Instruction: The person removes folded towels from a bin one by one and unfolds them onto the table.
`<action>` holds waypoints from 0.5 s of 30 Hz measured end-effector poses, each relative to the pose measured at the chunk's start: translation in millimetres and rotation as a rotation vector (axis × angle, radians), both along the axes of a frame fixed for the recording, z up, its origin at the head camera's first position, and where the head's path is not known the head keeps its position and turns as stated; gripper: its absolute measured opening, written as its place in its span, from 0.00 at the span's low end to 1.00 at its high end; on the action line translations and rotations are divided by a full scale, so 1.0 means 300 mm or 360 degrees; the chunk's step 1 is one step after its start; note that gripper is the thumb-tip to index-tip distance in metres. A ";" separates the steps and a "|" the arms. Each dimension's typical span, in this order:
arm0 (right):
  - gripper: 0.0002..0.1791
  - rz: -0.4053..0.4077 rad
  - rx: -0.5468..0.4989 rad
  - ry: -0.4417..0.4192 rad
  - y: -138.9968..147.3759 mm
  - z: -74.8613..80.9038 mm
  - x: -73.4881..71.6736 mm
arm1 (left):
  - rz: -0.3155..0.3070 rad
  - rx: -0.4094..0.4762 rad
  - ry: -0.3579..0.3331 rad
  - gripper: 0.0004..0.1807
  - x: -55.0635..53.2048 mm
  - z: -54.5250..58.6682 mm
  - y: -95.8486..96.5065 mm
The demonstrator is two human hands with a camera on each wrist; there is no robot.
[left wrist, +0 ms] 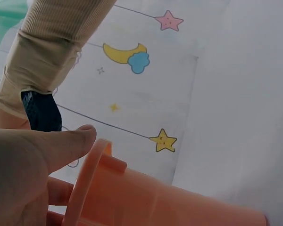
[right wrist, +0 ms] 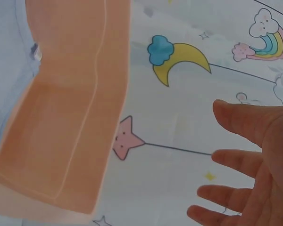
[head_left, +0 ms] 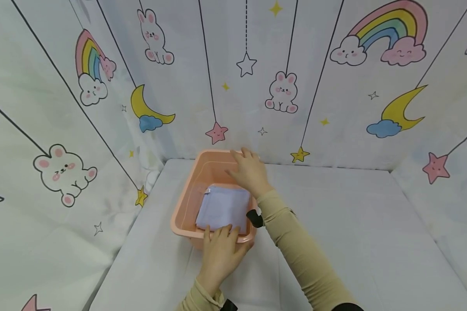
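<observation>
A peach plastic basin stands on the white table, and a folded pale lavender cloth lies inside it. A small white tag shows at the cloth's edge in the right wrist view. My left hand rests at the basin's near rim, fingers extended over the edge and thumb spread to the right. In the left wrist view that thumb lies by the rim. Over the far right corner hovers my right hand, fingers straight and spread; the right wrist view shows it apart from the basin with nothing held.
A white covered tabletop extends around the basin, mostly to its right. Behind it and at both sides hang white sheets printed with rabbits, moons, stars and rainbows. Dark bands sit at both wrists.
</observation>
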State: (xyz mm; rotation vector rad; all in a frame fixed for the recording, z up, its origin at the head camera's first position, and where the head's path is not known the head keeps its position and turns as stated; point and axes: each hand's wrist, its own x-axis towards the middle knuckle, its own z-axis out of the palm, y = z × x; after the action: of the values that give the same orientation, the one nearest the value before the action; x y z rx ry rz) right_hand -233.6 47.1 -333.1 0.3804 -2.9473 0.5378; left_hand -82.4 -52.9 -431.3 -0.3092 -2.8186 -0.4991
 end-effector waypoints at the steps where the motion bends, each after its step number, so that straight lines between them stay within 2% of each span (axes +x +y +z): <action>1: 0.34 -0.0003 0.0000 0.0029 -0.007 -0.003 -0.006 | 0.0001 -0.0003 0.0013 0.26 0.000 -0.004 0.000; 6: 0.38 -0.0014 -0.0015 0.0149 -0.045 -0.017 -0.033 | 0.0011 -0.0024 0.0051 0.24 0.006 -0.014 0.001; 15: 0.40 -0.0056 -0.0026 0.0287 -0.106 -0.043 -0.056 | 0.0023 -0.0034 0.0121 0.23 0.007 -0.023 0.003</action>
State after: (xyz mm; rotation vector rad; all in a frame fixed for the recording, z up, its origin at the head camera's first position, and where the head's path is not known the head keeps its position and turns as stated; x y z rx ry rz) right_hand -250.5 15.3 -346.0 0.3546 -2.7697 0.4951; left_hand -80.5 -52.1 -438.1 -0.3051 -2.7517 -0.4450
